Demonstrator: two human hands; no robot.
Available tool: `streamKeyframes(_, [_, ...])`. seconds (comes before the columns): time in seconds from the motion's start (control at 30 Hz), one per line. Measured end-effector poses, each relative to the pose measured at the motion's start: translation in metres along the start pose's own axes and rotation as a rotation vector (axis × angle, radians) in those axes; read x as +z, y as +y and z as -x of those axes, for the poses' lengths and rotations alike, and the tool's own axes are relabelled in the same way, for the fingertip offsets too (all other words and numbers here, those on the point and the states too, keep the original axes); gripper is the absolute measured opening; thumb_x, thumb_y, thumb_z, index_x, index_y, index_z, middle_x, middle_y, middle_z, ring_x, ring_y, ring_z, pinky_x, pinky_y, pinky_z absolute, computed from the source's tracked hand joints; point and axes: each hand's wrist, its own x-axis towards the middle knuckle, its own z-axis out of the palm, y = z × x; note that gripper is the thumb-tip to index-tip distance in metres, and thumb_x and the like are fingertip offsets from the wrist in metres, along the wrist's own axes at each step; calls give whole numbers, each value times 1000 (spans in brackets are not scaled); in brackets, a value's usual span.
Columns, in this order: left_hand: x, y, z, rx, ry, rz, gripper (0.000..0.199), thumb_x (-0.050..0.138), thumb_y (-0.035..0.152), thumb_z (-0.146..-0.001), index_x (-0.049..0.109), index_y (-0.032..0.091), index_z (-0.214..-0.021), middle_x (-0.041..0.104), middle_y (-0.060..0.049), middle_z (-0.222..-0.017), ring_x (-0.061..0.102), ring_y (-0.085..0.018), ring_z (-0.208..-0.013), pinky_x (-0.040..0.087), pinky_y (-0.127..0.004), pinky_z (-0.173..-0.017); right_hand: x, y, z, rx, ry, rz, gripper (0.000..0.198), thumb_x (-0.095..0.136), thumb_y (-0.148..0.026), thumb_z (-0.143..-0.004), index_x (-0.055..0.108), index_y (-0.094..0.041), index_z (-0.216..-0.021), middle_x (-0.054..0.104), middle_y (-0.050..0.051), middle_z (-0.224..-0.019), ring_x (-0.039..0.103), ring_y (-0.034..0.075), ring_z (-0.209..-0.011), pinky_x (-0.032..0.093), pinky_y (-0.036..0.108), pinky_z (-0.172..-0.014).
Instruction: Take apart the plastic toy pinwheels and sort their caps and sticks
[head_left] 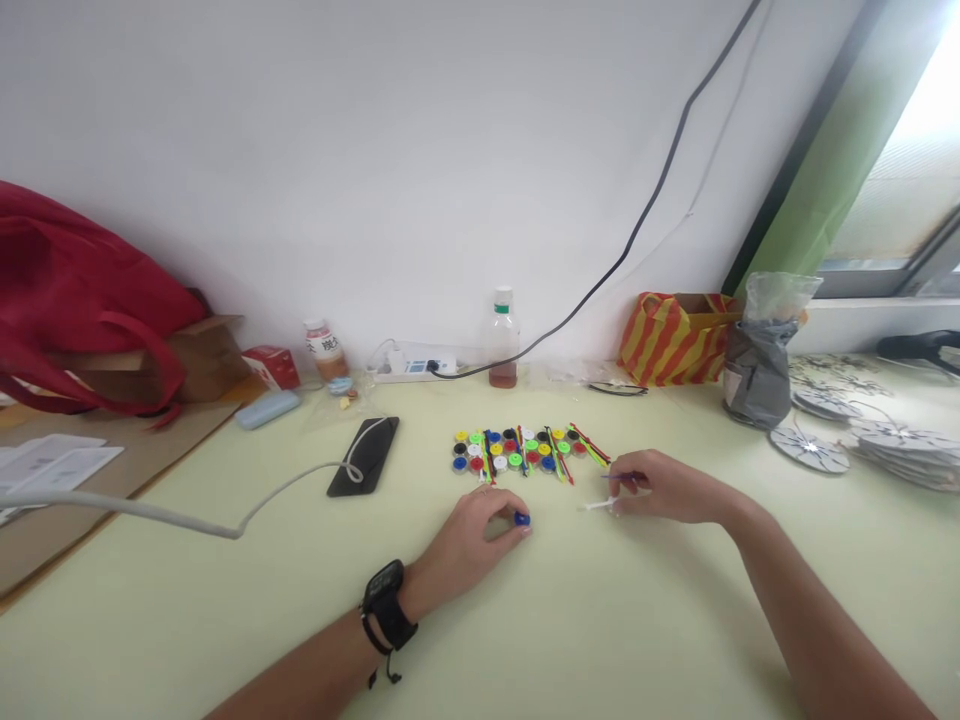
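The largest thing is a pale green, smooth table [600, 620]. At its far left a big red cloth bag [82, 270] leans over cardboard. A long black cable [660, 190] hangs down along the wall and passes in front of a clear bottle with a white cap [503, 340]. Against the wall at the right stand a red-and-yellow striped bag [660, 338] and a grey plastic bag [757, 375]; beside them lie flat grey discs [810, 449].

The left hand [480, 530] and the right hand [660, 488] are near the middle, well apart from these. To the left of the left hand lies a black flat phone [379, 450], crossed by a pale grey cable [150, 514]. Just beyond the hands, small round multicoloured pieces [515, 461] stand close together in rows, with thin coloured sticks [592, 447] lying among them.

The right fingers pinch a thin dark blue stick [622, 477]. A thin white stick [598, 506] is at their tips; whether it is gripped, one cannot tell. The left grip is narrow: thumb and forefinger hold a small blue round piece [522, 519] near the table surface.
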Motion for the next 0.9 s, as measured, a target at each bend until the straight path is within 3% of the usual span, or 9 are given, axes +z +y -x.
streamKeyframes(0.17, [0, -3, -2, -28, 33, 70, 8, 69, 23, -85, 70, 20, -92, 69, -3, -89, 60, -18, -81, 50, -30, -75, -12, 24, 6, 116, 247, 67, 26, 62, -48, -87, 72, -24, -84, 66, 5, -77, 58, 20, -67, 44, 31, -61])
streamKeyframes(0.33, [1, -12, -7, -140, 62, 264, 21, 70, 30, -87, 69, 18, -104, 68, -2, -83, 63, -17, -78, 51, -28, -71, -6, -3, -6, 29, 382, -95, 36, 41, -48, -101, 68, -25, -97, 70, 8, -96, 63, 24, -87, 49, 36, -77])
streamKeyframes(0.53, [1, -19, -10, -196, 37, 397, 29, 77, 31, -81, 70, 15, -104, 72, -7, -91, 67, -18, -83, 55, -32, -80, 29, -59, -22, -132, 368, -443, 38, 56, -55, -95, 72, -23, -83, 65, 7, -87, 59, 21, -83, 49, 34, -74])
streamKeyframes(0.67, [-2, -21, -9, -178, -20, 475, 44, 77, 18, -75, 68, 15, -118, 73, -10, -103, 70, -21, -93, 57, -37, -89, 48, -78, -25, -76, 258, -813, 33, 71, -55, -85, 70, -21, -85, 64, 4, -79, 56, 17, -72, 48, 31, -65])
streamKeyframes(0.77, [-4, -24, -7, -156, -65, 521, 57, 78, 11, -70, 65, 17, -125, 72, -11, -115, 69, -24, -103, 56, -40, -95, 58, -81, -29, -18, 254, -1025, 35, 83, -50, -75, 66, -21, -86, 66, 2, -79, 59, 16, -70, 52, 32, -69])
streamKeyframes(0.9, [-5, -23, -7, -166, -67, 553, 61, 88, 24, -69, 65, 16, -125, 73, -12, -111, 69, -26, -105, 56, -43, -98, 71, -79, -35, 42, 218, -1152, 39, 87, -49, -69, 64, -20, -82, 71, 2, -80, 65, 16, -70, 56, 34, -74])
